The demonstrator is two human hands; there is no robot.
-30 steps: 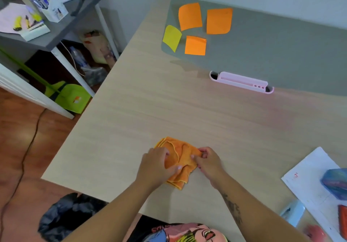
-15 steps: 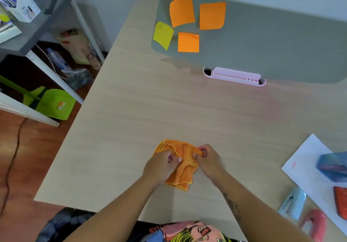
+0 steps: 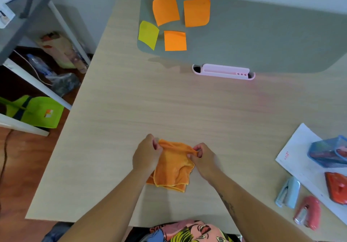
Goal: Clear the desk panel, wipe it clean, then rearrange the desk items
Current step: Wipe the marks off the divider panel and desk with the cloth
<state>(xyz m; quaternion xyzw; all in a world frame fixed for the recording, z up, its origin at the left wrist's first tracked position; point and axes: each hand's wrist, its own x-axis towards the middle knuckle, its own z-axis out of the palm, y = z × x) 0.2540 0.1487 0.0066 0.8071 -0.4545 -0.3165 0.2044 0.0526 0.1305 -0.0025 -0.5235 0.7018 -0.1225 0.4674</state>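
Observation:
An orange cloth (image 3: 172, 168) lies near the front edge of the wooden desk (image 3: 187, 110). My left hand (image 3: 146, 155) pinches its upper left corner and my right hand (image 3: 204, 159) pinches its upper right corner, stretching the top edge between them. At the back stands a grey desk panel (image 3: 262, 35) with three orange sticky notes (image 3: 166, 9) and a yellow sticky note (image 3: 148, 34) on its left part. A pink pen tray (image 3: 223, 71) sits at the panel's foot.
At the right lie a white paper sheet (image 3: 298, 151), a blue holder (image 3: 328, 151), a red item (image 3: 338, 187), a light blue stapler (image 3: 288, 192) and a red stapler (image 3: 308, 214). A grey side table (image 3: 18, 27) and a green dustpan (image 3: 39, 111) are at the left.
My hands have moved apart and up along the cloth, from bunching it at the middle to holding its two upper corners, so the cloth is spread wider. The camera has tilted slightly.

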